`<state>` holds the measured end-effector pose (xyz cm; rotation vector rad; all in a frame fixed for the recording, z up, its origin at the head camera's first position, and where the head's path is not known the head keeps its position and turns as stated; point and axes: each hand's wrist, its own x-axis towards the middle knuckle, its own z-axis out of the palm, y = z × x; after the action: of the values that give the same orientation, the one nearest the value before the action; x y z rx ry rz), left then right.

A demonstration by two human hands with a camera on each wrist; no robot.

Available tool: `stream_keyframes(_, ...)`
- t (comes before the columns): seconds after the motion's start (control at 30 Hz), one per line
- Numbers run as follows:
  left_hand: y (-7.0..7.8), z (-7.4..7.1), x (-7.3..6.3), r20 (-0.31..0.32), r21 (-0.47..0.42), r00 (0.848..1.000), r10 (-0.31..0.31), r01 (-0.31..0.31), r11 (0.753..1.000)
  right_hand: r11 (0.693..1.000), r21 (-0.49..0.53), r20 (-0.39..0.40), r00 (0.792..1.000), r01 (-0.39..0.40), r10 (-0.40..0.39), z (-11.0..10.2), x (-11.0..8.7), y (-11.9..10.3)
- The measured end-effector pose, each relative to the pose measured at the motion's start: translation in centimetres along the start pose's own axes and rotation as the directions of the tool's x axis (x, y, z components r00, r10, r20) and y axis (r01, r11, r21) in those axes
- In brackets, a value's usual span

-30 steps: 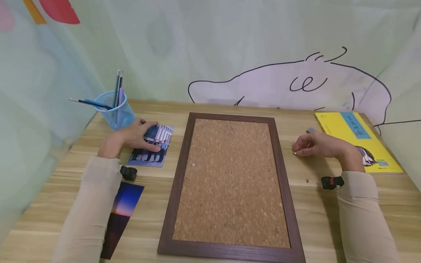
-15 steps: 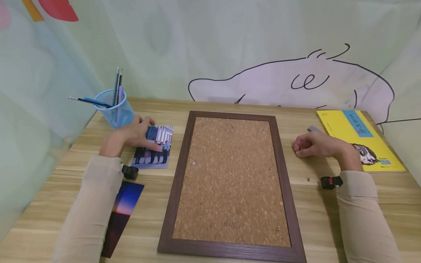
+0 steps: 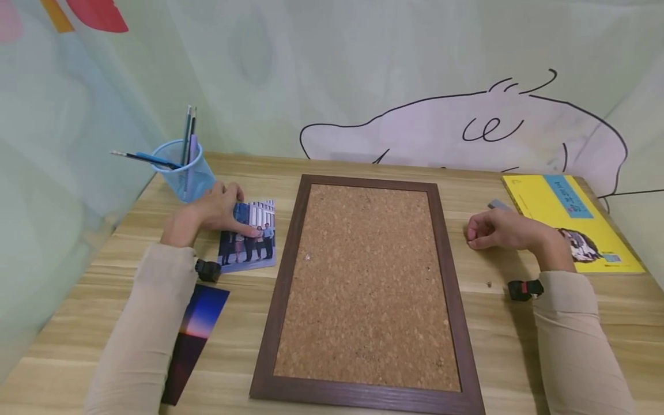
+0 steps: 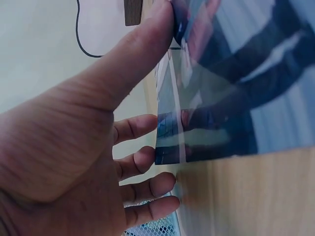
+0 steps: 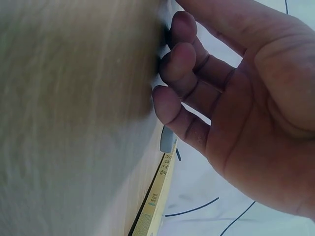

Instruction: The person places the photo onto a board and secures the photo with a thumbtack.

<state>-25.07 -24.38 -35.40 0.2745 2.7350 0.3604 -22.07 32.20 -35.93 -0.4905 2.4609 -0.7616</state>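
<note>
My left hand [image 3: 210, 213] holds a group photo [image 3: 246, 253] at its left side, the thumb lying on the printed face. In the left wrist view the other fingers [image 4: 134, 164] are spread along the print's edge, the fingertips partly behind it. To the right of the framed corkboard [image 3: 370, 288], my right hand [image 3: 510, 230] stays low over the table with thumb and forefinger pinched together. The tiny shiny thumbtack seen at those fingertips earlier is hidden now. In the right wrist view the remaining fingers [image 5: 167, 104] are curled.
A sunset photo [image 3: 197, 340] lies beneath the left forearm. Behind the left hand stands a blue mesh pen cup [image 3: 194, 176] with pencils. A yellow book [image 3: 550, 202] and a small grey object [image 3: 498, 204] lie at right. A tiny speck [image 3: 489, 284] sits near the right wrist.
The group photo has shifted slightly right and turned a little under my left thumb. At my right fingertips the shiny tack has gone out of sight; that hand has hardly moved.
</note>
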Motion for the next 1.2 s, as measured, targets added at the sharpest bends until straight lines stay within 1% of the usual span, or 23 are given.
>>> stream_keyframes(0.23, 0.2, -0.2, -0.1, -0.008, 0.014, 1.0, 0.024, -0.024, 1.0, 1.0, 0.01, 0.007, 1.0, 0.016, -0.016, 0.0, -0.1, -0.2)
stream_keyframes(0.33, 0.1, -0.2, 0.0, -0.006, 0.005, 0.999, 0.031, -0.031, 0.999, 0.999, 0.035, 0.014, 1.0, 0.025, -0.026, 0.0, -0.2, -0.3)
stream_keyframes(0.4, -0.1, -0.2, 0.0, -0.007, -0.008, 0.999, 0.052, -0.052, 0.999, 0.998, 0.049, 0.02, 0.999, 0.031, -0.032, 0.0, -0.3, -0.4)
stream_keyframes(0.5, -0.3, -0.3, 0.1, -0.002, -0.053, 0.995, 0.101, -0.101, 0.993, 0.998, 0.058, 0.039, 0.998, 0.038, -0.04, 0.0, -0.2, -0.4)
stream_keyframes(0.57, -0.5, -0.3, 0.1, 0.007, -0.095, 0.991, 0.137, -0.135, 0.986, 0.997, 0.055, 0.05, 0.997, 0.059, -0.062, 0.1, -0.1, -0.5)
stream_keyframes(0.67, -0.7, -0.4, 0.1, 0.023, -0.151, 0.986, 0.162, -0.157, 0.976, 0.994, 0.058, 0.057, 0.994, 0.088, -0.091, 0.1, 0.0, -0.5)
stream_keyframes(0.73, -0.7, -0.5, 0.0, 0.029, -0.156, 0.985, 0.17, -0.163, 0.974, 0.993, 0.061, 0.056, 0.993, 0.101, -0.105, 0.1, 0.1, -0.5)
stream_keyframes(0.9, -1.0, -0.8, 0.0, 0.014, -0.144, 0.98, 0.2, -0.196, 0.97, 0.993, 0.055, 0.059, 0.993, 0.104, -0.107, 0.2, 0.2, -0.5)
stream_keyframes(1.1, -1.3, -0.9, 0.0, 0.013, -0.172, 0.979, 0.203, -0.198, 0.965, 0.997, 0.031, 0.057, 0.996, 0.068, -0.07, 0.2, 0.3, -0.6)
stream_keyframes(1.2, -1.3, -0.9, 0.0, 0.007, -0.183, 0.979, 0.203, -0.198, 0.963, 0.997, 0.02, 0.045, 0.996, 0.074, -0.075, 0.2, 0.3, -0.6)
